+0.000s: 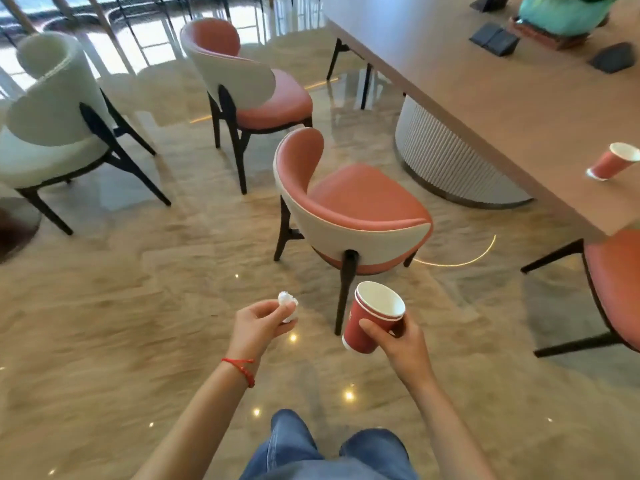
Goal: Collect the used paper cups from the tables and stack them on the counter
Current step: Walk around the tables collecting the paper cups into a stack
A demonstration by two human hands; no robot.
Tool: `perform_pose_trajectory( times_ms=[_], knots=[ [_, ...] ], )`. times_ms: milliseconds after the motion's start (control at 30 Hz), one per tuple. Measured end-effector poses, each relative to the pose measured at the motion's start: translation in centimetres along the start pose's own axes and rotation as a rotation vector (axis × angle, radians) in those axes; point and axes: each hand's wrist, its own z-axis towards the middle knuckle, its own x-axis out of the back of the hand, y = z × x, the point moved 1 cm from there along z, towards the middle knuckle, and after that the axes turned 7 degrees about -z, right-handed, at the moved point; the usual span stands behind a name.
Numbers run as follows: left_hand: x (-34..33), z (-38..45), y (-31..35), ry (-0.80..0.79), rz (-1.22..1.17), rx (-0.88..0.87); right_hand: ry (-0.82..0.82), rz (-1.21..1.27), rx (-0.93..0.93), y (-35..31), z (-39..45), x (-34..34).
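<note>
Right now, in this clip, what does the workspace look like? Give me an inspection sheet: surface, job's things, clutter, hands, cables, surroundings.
Surface: long brown wooden table at right, over a glossy beige marble floor.
Job's things: nested red paper cups, at least two rims showing, carried; one red paper cup left on the table near its edge.
Clutter: crumpled white tissue; dark flat cases and a teal ceramic pot on the table's far end.
Hands: left hand pinches the tissue; right hand grips the nested cups.
Cables: nothing seen.
Surroundings: pink-and-white upholstered chairs, a white one at left.
</note>
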Motion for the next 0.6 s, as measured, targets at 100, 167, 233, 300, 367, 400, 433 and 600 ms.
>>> perform_pose_trajectory(
  times_ms=[100,167,233,300,367,400,433,600],
  knots=[
    [-4.4,0.8,-0.2,-0.091,0.071,0.016,0.09,0.026,-0.012,0.6,0.6,3.3],
    [-7.5,1.4,-1.4,-0.132,0.113,0.026,0.145,0.037,-0.015,1.9,1.0,5.8],
    [-10.9,1.8,-2.3,-0.172,0.15,0.039,0.201,0.052,-0.026,2.8,1.4,8.9],
    [-14.5,1.8,-3.3,-0.218,0.171,0.047,0.259,0.062,-0.029,3.3,1.6,12.2],
    [-18.1,1.7,-4.1,-0.26,0.19,0.046,0.306,0.063,-0.024,3.7,1.9,15.6],
    [-19.9,1.8,-4.5,-0.276,0.207,0.044,0.325,0.067,-0.027,3.9,2.1,17.2],
    [-21.7,1.8,-5.0,-0.291,0.227,0.04,0.346,0.073,-0.033,4.2,2.2,18.8],
    [-29.5,2.2,-6.8,-0.392,0.305,-0.006,0.449,0.072,-0.045,5.2,3.3,25.6]
  ],
)
